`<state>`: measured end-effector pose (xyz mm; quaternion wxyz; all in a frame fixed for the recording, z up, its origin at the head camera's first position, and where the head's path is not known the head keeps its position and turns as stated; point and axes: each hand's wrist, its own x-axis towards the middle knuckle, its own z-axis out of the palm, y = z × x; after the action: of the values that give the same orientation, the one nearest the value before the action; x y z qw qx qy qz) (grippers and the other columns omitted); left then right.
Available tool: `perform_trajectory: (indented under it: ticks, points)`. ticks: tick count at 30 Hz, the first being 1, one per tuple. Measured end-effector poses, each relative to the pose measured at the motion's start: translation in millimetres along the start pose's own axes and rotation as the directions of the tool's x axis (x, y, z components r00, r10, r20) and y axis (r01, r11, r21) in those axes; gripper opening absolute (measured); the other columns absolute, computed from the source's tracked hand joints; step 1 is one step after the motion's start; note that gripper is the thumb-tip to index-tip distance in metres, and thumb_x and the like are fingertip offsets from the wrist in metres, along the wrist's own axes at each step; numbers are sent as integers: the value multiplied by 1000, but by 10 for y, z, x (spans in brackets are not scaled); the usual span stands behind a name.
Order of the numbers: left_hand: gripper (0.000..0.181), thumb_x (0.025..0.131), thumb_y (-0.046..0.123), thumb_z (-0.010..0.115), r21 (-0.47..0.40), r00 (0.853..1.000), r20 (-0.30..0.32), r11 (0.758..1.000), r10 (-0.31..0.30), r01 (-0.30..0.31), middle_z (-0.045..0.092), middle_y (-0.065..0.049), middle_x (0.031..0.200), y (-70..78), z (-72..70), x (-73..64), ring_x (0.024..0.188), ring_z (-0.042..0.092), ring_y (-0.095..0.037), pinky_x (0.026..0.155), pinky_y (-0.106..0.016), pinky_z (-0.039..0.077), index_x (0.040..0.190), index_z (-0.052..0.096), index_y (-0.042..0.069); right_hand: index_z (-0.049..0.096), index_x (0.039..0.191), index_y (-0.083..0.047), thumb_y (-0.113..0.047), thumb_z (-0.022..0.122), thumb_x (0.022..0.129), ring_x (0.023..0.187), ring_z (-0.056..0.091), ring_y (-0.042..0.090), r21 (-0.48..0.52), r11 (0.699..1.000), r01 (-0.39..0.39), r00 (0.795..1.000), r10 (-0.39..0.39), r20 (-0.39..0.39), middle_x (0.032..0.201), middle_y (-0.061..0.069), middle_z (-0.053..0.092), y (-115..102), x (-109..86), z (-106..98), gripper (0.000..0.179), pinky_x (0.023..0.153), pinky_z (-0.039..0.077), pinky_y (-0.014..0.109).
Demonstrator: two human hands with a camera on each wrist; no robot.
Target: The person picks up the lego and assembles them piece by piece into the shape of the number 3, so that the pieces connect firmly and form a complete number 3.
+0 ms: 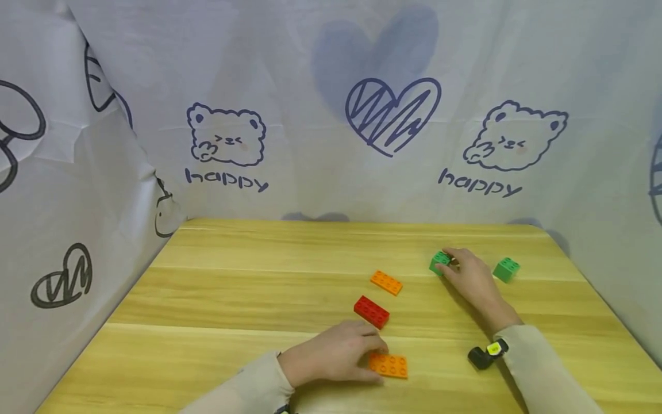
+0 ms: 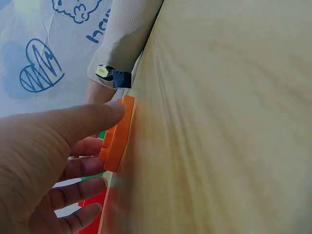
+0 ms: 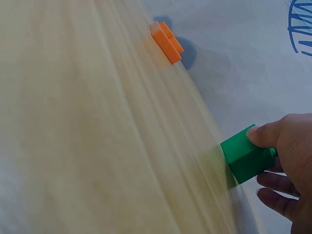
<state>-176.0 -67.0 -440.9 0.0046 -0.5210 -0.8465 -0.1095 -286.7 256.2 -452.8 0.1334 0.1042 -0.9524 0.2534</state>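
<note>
My left hand (image 1: pixel 373 357) lies on the wooden table (image 1: pixel 233 299) near its front edge. It pinches the left end of a flat orange brick (image 1: pixel 390 366) between thumb and fingers. In the left wrist view the thumb (image 2: pixel 105 113) presses the end of that orange brick (image 2: pixel 118 139). My right hand (image 1: pixel 451 264) reaches farther back and grips a green block (image 1: pixel 438 261) that stands on the table. The right wrist view shows the thumb (image 3: pixel 265 134) on top of the green block (image 3: pixel 243 157), with the fingers behind it.
A red brick (image 1: pixel 371 311) and a second flat orange brick (image 1: pixel 386 282) lie between the two hands. Another green block (image 1: pixel 505 269) stands right of my right hand. Printed white cloth (image 1: pixel 331 115) walls the table at the back and both sides.
</note>
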Motion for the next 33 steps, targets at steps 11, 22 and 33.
perform_trajectory:
  ticks: [11, 22, 33]
  points:
    - [34, 88, 45, 71, 36, 1000, -17, 999, -9, 10, 63, 10, 105, -33, 14, -17, 98, 58, -3, 92, -19, 44, 110, 70, 19, 57, 130, 5, -22, 69, 93, 100, 60, 41, -6, 1000, 6, 1000, -6, -7, 116, 27, 59, -38, -20, 0, 47, 86, 48, 56]
    - [34, 89, 49, 67, 78, 999, -17, 996, -38, 40, 61, 10, 106, -36, -18, -34, 99, 55, -7, 90, -23, 44, 107, 68, 20, 56, 130, 6, -22, 67, 94, 100, 60, 41, -8, 1000, 11, 1000, -11, 12, 118, 27, 58, -65, -42, -25, 47, 85, 48, 56]
    - [38, 90, 52, 65, 85, 998, 4, 995, -57, 56, 58, 9, 108, -40, 6, -37, 102, 50, -9, 85, -25, 44, 111, 64, 20, 55, 132, 4, -24, 65, 96, 100, 60, 41, -27, 999, 43, 999, -43, 7, 120, 26, 58, -153, -106, -108, 46, 84, 49, 55]
